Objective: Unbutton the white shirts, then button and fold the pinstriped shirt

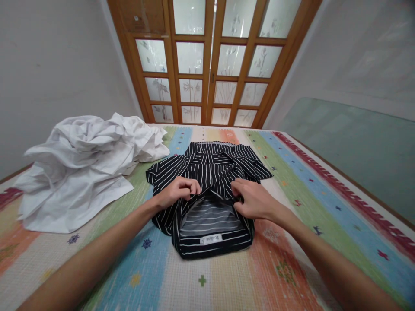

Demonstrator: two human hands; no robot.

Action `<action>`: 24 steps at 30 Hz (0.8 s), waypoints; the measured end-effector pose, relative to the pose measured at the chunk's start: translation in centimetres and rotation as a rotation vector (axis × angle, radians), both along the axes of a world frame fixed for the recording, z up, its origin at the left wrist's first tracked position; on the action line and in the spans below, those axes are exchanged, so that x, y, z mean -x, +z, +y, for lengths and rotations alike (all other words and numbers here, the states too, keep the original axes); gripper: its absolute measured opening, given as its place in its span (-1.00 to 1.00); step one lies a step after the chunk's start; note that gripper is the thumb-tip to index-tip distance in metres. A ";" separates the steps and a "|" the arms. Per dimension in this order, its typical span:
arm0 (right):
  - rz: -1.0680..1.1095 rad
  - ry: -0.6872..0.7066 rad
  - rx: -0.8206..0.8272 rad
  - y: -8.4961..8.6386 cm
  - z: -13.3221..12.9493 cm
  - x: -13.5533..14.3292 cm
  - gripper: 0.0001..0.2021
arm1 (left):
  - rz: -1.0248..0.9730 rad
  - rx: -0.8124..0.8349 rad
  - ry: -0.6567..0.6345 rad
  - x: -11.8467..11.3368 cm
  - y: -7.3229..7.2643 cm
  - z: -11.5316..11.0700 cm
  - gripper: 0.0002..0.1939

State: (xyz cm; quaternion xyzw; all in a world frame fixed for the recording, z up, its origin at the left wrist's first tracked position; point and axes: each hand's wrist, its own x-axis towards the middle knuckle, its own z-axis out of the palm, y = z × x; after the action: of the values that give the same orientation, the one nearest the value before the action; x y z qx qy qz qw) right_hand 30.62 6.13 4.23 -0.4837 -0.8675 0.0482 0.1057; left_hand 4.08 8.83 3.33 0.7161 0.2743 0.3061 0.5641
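A black shirt with white stripes point(214, 172) lies on the colourful patterned cloth, its collar end towards me. Inside the open neck a white label point(210, 239) shows on the back band. My left hand point(181, 188) is closed on the shirt's front edge, left of centre. On the right side of the neck opening, my right hand point(251, 198) pinches the fabric, thumb and fingers together. Between the two hands the front edge is lifted a little, and the greyish inner side of the shirt is visible below it.
Crumpled white cloth point(87, 160) is heaped at the left of the patterned cloth point(201, 298). A greenish glass panel point(353, 142) leans along the right side. Wooden doors with glass panes point(209, 77) stand beyond the far edge, between grey walls.
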 end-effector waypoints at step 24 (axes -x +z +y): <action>0.606 -0.043 -0.130 -4.1 -1.1 3.2 -0.85 | 0.005 -0.084 0.531 -0.3 -1.6 0.3 -0.82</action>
State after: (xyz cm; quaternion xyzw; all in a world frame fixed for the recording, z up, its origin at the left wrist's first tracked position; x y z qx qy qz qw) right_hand 27.44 5.03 0.17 -0.4579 -0.7873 0.1322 0.3911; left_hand 4.35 9.11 1.77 0.6425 0.4412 0.4526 0.4332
